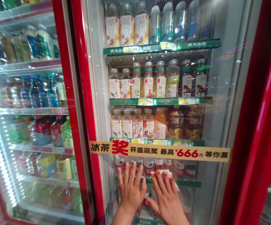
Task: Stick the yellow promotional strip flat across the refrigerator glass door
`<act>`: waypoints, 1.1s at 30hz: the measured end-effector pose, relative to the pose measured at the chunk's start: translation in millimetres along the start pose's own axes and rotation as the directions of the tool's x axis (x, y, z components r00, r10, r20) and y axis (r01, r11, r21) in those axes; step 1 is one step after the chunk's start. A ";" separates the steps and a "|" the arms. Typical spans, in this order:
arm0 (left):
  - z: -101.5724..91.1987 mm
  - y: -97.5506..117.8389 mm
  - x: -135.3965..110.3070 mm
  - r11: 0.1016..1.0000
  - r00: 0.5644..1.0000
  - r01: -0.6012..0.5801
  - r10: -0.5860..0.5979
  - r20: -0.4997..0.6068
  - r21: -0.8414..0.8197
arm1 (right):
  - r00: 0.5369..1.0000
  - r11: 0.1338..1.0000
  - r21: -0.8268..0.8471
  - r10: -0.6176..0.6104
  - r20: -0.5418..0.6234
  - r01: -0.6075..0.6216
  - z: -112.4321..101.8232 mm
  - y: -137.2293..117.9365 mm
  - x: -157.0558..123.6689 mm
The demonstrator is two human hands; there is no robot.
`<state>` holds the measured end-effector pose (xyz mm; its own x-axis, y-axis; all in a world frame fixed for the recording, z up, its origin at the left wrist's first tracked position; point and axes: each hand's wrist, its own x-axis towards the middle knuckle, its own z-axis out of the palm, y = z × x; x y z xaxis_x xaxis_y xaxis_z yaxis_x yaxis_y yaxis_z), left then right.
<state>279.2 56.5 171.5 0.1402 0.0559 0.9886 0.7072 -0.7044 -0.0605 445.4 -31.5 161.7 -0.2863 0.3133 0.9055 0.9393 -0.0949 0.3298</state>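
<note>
My left hand [130, 187] lies flat with its fingers spread on the glass door [220, 125] of a drinks fridge, low down. Beside it, my right hand [166, 195] presses a white cloth [170, 175] against the same glass, fingers stretched over it; only the cloth's edges show past the fingertips. A yellow sticker strip [160, 151] with red and black lettering crosses the glass just above both hands. Behind the glass stand rows of tea and water bottles [147, 82] on green-edged shelves.
The door has a red frame [84, 109] on its left and another red frame [259, 125] on its right. A second glass-fronted fridge [32, 118] full of bottles stands to the left, lit by a strip of lights.
</note>
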 end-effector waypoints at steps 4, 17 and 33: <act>2.4 -1.8 -2.3 1.000 1.000 -0.004 0.004 -0.003 0.019 | 0.982 0.982 0.007 0.187 -0.014 -0.187 -3.0 32.9 -41.4; -21.9 -17.2 -4.1 0.994 1.000 -0.016 0.014 -0.023 -0.112 | 0.999 0.998 -0.030 -0.049 0.022 0.050 0.4 11.2 -39.5; -19.7 -59.1 -30.2 0.992 0.999 0.045 -0.044 -0.012 0.120 | 0.989 0.989 -0.015 -0.145 -0.025 0.144 8.8 -10.0 -60.1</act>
<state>219.6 82.6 147.9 0.1009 0.0785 0.9918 0.7908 -0.6112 -0.0321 455.0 -41.0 101.6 -0.4238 0.2998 0.8547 0.8852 -0.0627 0.4610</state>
